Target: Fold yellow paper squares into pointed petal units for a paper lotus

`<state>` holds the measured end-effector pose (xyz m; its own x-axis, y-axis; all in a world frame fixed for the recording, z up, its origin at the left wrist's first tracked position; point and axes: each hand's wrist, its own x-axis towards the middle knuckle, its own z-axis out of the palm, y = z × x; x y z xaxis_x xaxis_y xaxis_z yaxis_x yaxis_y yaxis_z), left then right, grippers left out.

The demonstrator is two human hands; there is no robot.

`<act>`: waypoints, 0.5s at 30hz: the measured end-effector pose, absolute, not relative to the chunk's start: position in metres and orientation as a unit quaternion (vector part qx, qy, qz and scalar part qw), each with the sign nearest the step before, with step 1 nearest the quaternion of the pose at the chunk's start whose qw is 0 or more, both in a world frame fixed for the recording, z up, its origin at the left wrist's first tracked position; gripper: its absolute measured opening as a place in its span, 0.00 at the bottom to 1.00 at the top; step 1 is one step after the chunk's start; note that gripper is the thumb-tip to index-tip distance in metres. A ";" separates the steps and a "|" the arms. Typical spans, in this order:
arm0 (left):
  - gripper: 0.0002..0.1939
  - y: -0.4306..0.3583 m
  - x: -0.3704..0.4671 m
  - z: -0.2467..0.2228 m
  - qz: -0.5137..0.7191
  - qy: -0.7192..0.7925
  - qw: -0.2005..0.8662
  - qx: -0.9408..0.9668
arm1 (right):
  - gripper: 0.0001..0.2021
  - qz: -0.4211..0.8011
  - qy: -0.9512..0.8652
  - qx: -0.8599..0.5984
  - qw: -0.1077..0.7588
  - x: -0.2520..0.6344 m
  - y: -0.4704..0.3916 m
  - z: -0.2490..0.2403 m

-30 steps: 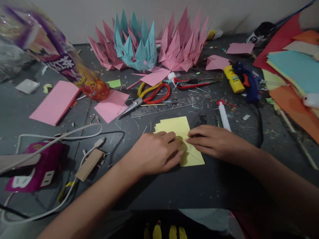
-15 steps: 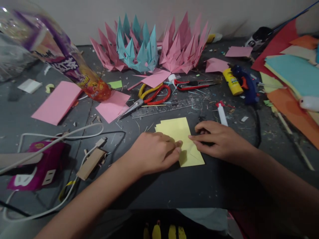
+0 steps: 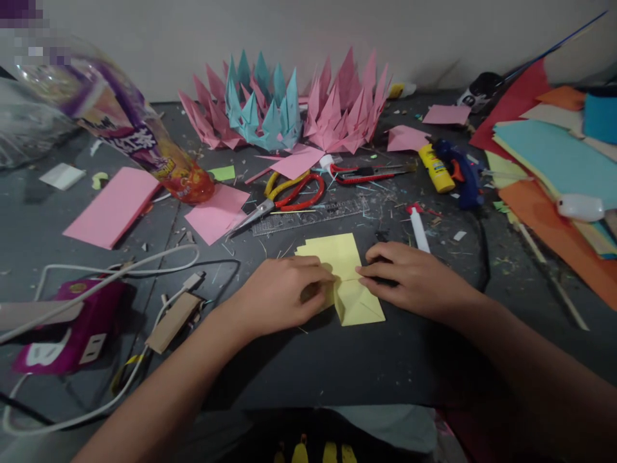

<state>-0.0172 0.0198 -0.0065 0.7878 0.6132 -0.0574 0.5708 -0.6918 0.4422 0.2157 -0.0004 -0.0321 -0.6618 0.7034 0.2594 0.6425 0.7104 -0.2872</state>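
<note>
Yellow paper (image 3: 359, 305) lies in front of me on the dark table, with a horizontal crease across its middle and slanting fold lines lower down. Several stacked sheet edges show at its upper left. Thumb and forefinger of my left hand (image 3: 284, 289) pinch the paper's left side, where a flap lifts a little. At the right edge, my right hand (image 3: 409, 276) presses thumb and fingertips together on the paper, level with the crease. Beyond the hands lie scissors (image 3: 260, 212) with red and yellow handles and a clear ruler (image 3: 308, 218).
Pink and blue folded-paper crowns (image 3: 263, 119) stand at the back. A drink bottle (image 3: 144, 138) leans at left above pink paper (image 3: 113, 206). A purple power strip (image 3: 91, 321) with white cables sits left. Right are a yellow glue stick (image 3: 436, 168), a blue glue gun (image 3: 463, 173) and coloured sheets (image 3: 544, 148).
My left fingers have drawn back leftward from the paper's middle to its left side, uncovering the crease. My right hand remains at the right edge. The camera view has shifted slightly.
</note>
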 end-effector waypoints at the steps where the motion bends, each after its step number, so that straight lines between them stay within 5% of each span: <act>1: 0.13 0.020 -0.017 -0.009 0.057 0.311 0.224 0.922 | 0.11 0.086 -0.908 -0.371 0.171 0.216 0.000 -0.032; 10: 0.12 0.014 -0.005 -0.027 0.151 0.257 0.061 0.953 | 0.19 0.034 -0.913 -0.335 0.229 0.209 -0.005 -0.022; 15: 0.11 0.008 -0.003 -0.027 0.195 0.253 0.005 0.947 | 0.13 0.008 -0.930 -0.315 0.191 0.204 -0.008 -0.021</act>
<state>-0.0031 0.0083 -0.0273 0.7955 0.4821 0.3672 0.4784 -0.8715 0.1078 0.2042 -0.0080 -0.0210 -0.7284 0.5890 0.3501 0.5831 0.8012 -0.1345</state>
